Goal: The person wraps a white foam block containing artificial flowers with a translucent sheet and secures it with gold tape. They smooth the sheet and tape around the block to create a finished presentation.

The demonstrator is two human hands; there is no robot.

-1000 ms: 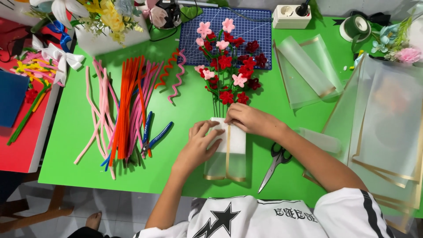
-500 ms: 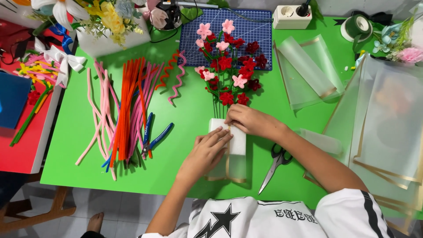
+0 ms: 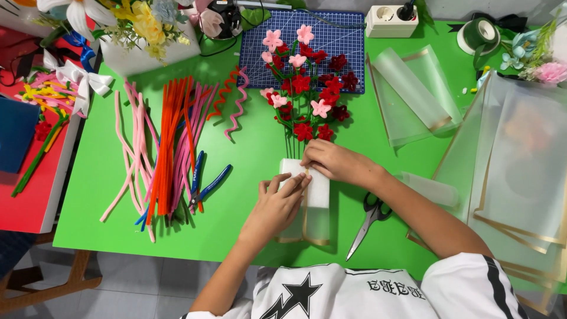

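A bouquet of red and pink pipe-cleaner flowers (image 3: 304, 100) lies on the green table (image 3: 248, 153), its blooms over a blue cutting mat (image 3: 348, 41). Its green stems run down into a frosted wrapping sheet with a gold edge (image 3: 319, 207), folded around them. My left hand (image 3: 277, 204) lies across the fold with its fingers pressing the sheet's upper part. My right hand (image 3: 333, 162) grips the top of the wrap where the stems enter. The two hands' fingertips meet there.
Scissors (image 3: 369, 218) lie right of the wrap. Blue-handled pliers (image 3: 204, 186) sit beside a pile of pink, orange and purple pipe cleaners (image 3: 165, 142). More frosted sheets (image 3: 520, 171) cover the right side. A power strip (image 3: 391, 18), ribbon roll (image 3: 479, 34) and flower box (image 3: 147, 35) line the far edge.
My left hand has slid up and right along the wrap until its fingers reach my right hand. The right hand has stayed at the top of the wrap.
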